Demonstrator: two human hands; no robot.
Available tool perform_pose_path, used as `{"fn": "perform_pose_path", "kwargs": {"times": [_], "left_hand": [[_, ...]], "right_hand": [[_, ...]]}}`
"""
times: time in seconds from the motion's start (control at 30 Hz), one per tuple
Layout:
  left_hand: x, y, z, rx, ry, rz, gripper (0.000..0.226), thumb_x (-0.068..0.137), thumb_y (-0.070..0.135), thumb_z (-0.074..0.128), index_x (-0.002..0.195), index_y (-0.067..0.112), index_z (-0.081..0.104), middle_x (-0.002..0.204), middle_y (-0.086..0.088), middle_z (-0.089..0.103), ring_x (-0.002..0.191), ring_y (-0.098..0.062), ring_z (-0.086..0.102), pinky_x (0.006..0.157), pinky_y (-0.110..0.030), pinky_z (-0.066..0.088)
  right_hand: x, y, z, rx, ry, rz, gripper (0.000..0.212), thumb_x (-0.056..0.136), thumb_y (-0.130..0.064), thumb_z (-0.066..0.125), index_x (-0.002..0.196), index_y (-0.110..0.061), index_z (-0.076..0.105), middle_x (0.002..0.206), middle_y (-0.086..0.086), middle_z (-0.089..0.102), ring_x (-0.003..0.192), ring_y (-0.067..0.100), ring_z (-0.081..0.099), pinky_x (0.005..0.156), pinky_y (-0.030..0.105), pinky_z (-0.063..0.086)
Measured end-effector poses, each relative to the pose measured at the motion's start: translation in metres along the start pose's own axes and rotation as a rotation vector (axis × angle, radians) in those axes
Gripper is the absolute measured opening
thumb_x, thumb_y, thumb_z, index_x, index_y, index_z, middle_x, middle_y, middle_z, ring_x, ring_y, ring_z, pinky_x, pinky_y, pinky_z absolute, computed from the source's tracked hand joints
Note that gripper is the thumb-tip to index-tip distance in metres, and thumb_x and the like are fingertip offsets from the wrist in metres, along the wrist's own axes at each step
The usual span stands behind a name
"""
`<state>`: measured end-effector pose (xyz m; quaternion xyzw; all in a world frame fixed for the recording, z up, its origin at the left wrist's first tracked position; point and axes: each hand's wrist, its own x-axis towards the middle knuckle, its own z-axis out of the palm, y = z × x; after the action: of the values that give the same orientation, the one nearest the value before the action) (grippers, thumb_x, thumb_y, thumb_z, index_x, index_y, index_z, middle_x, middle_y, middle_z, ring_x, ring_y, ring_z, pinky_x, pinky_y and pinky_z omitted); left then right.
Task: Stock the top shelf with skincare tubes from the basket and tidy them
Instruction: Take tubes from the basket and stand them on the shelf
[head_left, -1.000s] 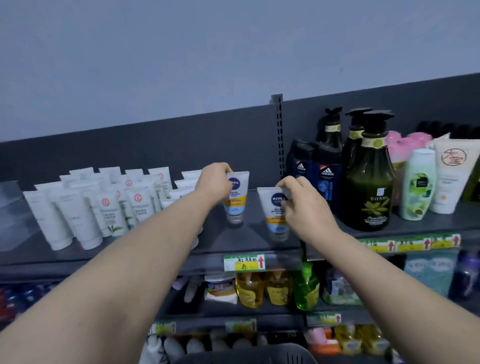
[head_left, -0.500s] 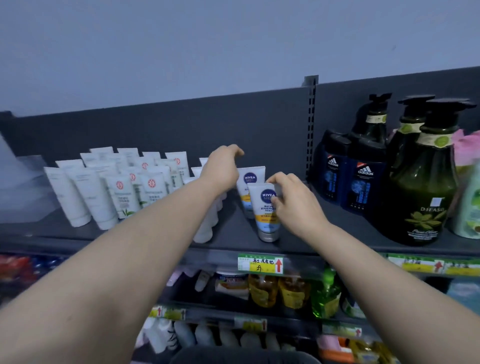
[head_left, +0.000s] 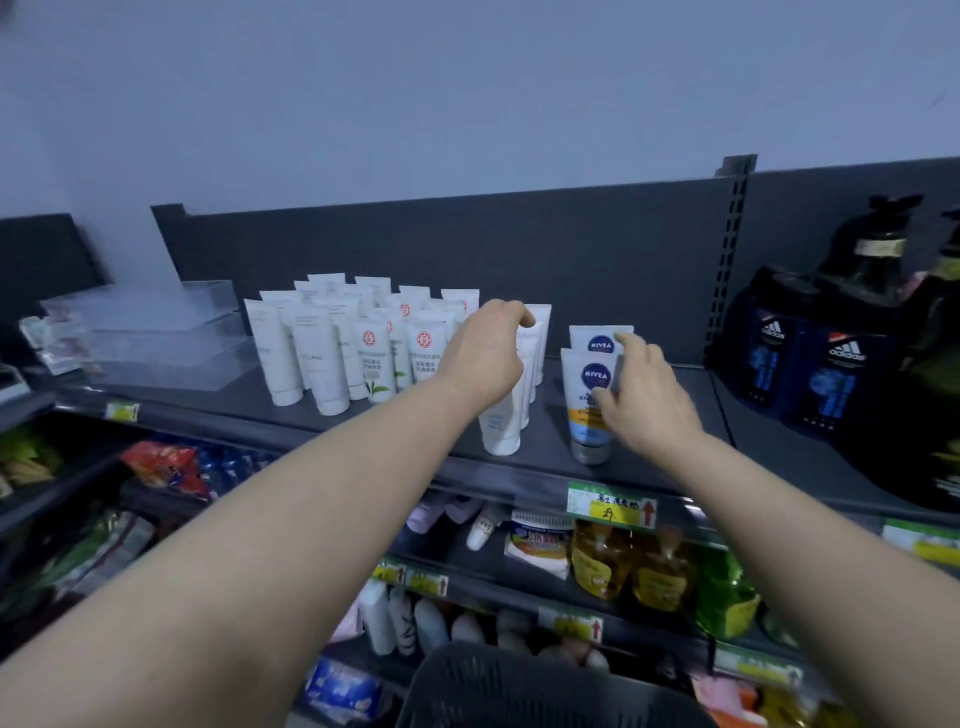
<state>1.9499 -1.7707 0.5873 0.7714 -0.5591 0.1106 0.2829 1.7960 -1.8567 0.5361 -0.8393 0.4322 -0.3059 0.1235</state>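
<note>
**Two Nivea tubes up, tidying under way**

While the top shelf (head_left: 649, 415) already carries a block of white tubes (head_left: 332, 353) standing on their caps at the left, much bare shelf is left toward the right. Below, the dark basket (head_left: 545, 686) shows only its rim, so what remains inside cannot be told. Two Nivea tubes (head_left: 592, 405) stand upright, one behind the other. My right hand (head_left: 649, 400) is spread loose against the front one, gripping nothing. My left hand (head_left: 488, 353) curls over a plain white tube (head_left: 501, 431); whether it grips it, I cannot tell.
</note>
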Motion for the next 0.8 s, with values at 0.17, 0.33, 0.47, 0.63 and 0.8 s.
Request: {"fn": "perform_pose_path", "kwargs": {"times": [0.17, 0.33, 0.47, 0.63, 0.8], "left_hand": [[-0.031, 0.001, -0.006, 0.001, -0.026, 0.061, 0.042, 0.089, 0.000, 0.046, 0.126, 0.018, 0.054, 0.134, -0.002, 0.052, 0.121, -0.021, 0.052, 0.090, -0.031, 0.042], [-0.072, -0.001, -0.003, 0.131, -0.127, 0.183, 0.046, 0.086, 0.002, 0.050, 0.127, 0.020, 0.054, 0.128, -0.005, 0.057, 0.122, -0.027, 0.050, 0.093, -0.041, 0.049], [-0.110, -0.002, 0.005, 0.117, -0.219, 0.263, 0.044, 0.085, 0.003, 0.051, 0.127, 0.018, 0.054, 0.126, -0.008, 0.058, 0.119, -0.029, 0.052, 0.091, -0.046, 0.050], [-0.156, -0.006, 0.044, 0.064, -0.303, 0.271, 0.039, 0.086, 0.006, 0.053, 0.123, 0.017, 0.058, 0.125, -0.009, 0.061, 0.118, -0.029, 0.053, 0.094, -0.042, 0.049], [-0.200, -0.009, 0.112, -0.026, -0.520, 0.114, 0.033, 0.086, 0.008, 0.050, 0.117, 0.016, 0.060, 0.119, -0.011, 0.064, 0.110, -0.034, 0.060, 0.088, -0.043, 0.052]], "right_hand": [[-0.036, -0.003, -0.012, -0.182, 0.091, -0.033, 0.067, 0.087, -0.027, 0.061, 0.143, -0.016, 0.026, 0.138, 0.012, 0.037, 0.124, 0.034, 0.040, 0.096, 0.048, 0.039], [-0.092, -0.004, -0.017, -0.369, 0.072, -0.095, 0.059, 0.088, -0.030, 0.059, 0.139, -0.018, 0.032, 0.142, 0.006, 0.036, 0.128, 0.030, 0.037, 0.097, 0.047, 0.036], [-0.142, 0.004, -0.011, -0.400, 0.018, -0.065, 0.056, 0.090, -0.028, 0.054, 0.141, -0.019, 0.033, 0.142, 0.006, 0.036, 0.128, 0.030, 0.037, 0.097, 0.046, 0.036], [-0.197, 0.034, 0.010, -0.460, -0.148, -0.052, 0.056, 0.089, -0.029, 0.055, 0.140, -0.019, 0.034, 0.142, 0.006, 0.038, 0.128, 0.030, 0.038, 0.096, 0.046, 0.039], [-0.234, 0.083, 0.035, -0.461, -0.354, -0.044, 0.053, 0.091, -0.027, 0.053, 0.140, -0.018, 0.033, 0.142, 0.006, 0.036, 0.128, 0.029, 0.036, 0.099, 0.045, 0.036]]}}
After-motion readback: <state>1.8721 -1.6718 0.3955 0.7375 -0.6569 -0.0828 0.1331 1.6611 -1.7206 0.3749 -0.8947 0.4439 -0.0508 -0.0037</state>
